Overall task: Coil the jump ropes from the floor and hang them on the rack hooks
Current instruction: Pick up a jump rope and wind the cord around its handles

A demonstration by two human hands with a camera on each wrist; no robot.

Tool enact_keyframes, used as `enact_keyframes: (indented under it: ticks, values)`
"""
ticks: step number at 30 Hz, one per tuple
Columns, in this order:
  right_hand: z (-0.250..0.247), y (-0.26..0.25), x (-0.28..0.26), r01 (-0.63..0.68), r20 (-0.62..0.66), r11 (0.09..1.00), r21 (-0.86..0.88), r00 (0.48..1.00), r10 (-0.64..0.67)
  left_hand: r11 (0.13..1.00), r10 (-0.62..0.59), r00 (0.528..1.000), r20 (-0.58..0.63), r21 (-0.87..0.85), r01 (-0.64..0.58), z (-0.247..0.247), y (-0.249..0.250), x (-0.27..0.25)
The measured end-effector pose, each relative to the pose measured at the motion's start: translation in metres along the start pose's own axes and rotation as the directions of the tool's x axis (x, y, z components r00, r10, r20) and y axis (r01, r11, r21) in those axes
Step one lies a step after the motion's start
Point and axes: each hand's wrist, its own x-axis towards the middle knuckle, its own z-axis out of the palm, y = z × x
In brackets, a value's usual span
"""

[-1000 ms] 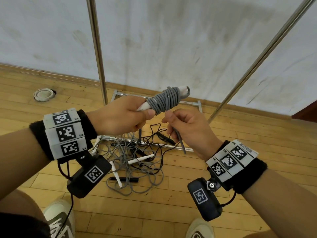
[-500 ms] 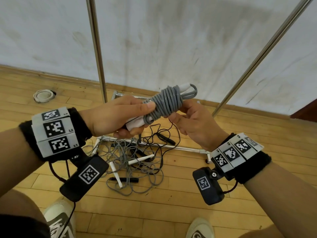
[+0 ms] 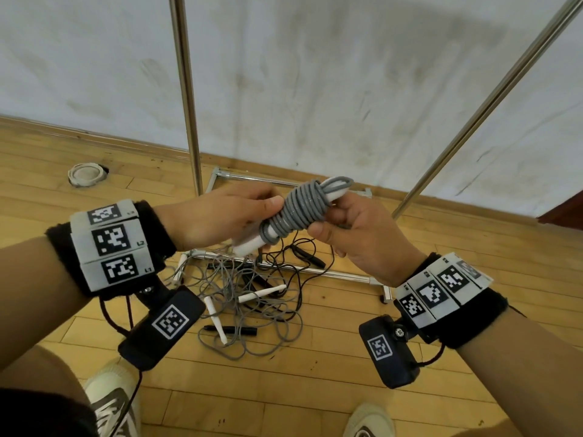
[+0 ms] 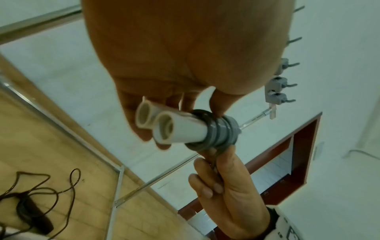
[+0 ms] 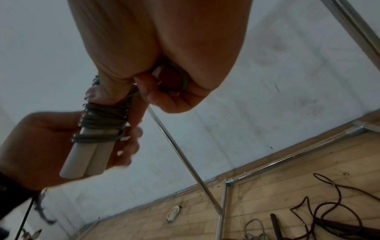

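A grey jump rope [image 3: 304, 205] is wound tightly round its two white handles [image 4: 162, 126] and held in the air between both hands. My left hand [image 3: 227, 220] grips the handle end, thumb on the coil [image 4: 218, 133]. My right hand [image 3: 353, 228] holds the far end of the bundle [image 5: 104, 116], fingers curled round the rope there, where a small loop [image 3: 339, 182] sticks out. On the floor below lies a tangle of grey and black ropes [image 3: 252, 298] with white and black handles. Rack hooks [image 4: 285, 82] show on a bar in the left wrist view.
The rack's two metal uprights [image 3: 186, 89] rise in front of a white wall, its base frame [image 3: 331, 272] on the wooden floor around the tangle. A white ring [image 3: 85, 174] lies at the far left. My shoes [image 3: 110, 402] are at the bottom edge.
My right hand moved up from the loose rope tail to the far end of the bundle and closed on it. The bundle tilted, handle end lower. A loop now sticks out at the tip.
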Motion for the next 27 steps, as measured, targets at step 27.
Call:
enact_keyframes:
  ticks: [27]
  values:
    - [-0.008,-0.003,0.001,-0.048,-0.281,0.984,0.169,0.955,0.095,0.92,0.085,0.982,-0.169,0.393,-0.012,0.009,-0.006,0.011]
